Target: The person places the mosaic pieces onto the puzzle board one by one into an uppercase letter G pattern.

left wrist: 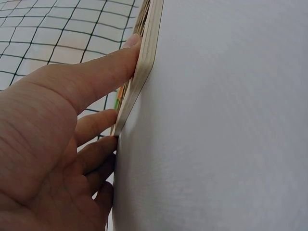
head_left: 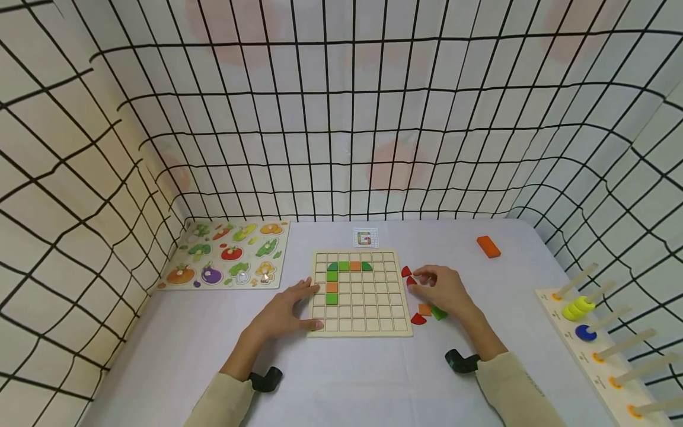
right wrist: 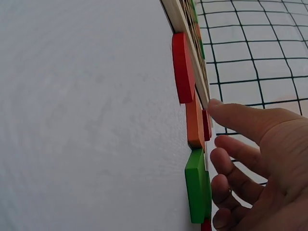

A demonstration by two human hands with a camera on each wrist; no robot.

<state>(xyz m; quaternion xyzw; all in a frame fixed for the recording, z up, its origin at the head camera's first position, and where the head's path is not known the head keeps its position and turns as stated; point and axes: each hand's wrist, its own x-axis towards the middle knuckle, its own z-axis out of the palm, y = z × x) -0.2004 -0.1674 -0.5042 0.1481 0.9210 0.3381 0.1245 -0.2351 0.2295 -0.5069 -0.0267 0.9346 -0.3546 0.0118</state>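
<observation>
A pale wooden grid board [head_left: 368, 305] lies on the table, with green and orange squares [head_left: 332, 287] and green quarter-round pieces [head_left: 366, 267] in its cells. My left hand [head_left: 283, 308] rests at the board's left side, thumb and fingers spread along its edge. My right hand [head_left: 445, 290] is at the board's right side, thumb and index finger parted beside a red quarter-round piece [head_left: 411, 281]. Another red piece [head_left: 407, 271] lies just beyond it. Nearer me are an orange square [head_left: 424, 309], a green piece [head_left: 439, 313] and a third red piece [right wrist: 183, 70].
A small pattern card [head_left: 365, 238] lies behind the board. At the left is a vegetable puzzle board [head_left: 229, 255]. An orange block [head_left: 488, 247] sits at the back right, and a peg board with rings [head_left: 578, 308] runs along the right side. Black-grid cloth walls [head_left: 341, 148] surround the table.
</observation>
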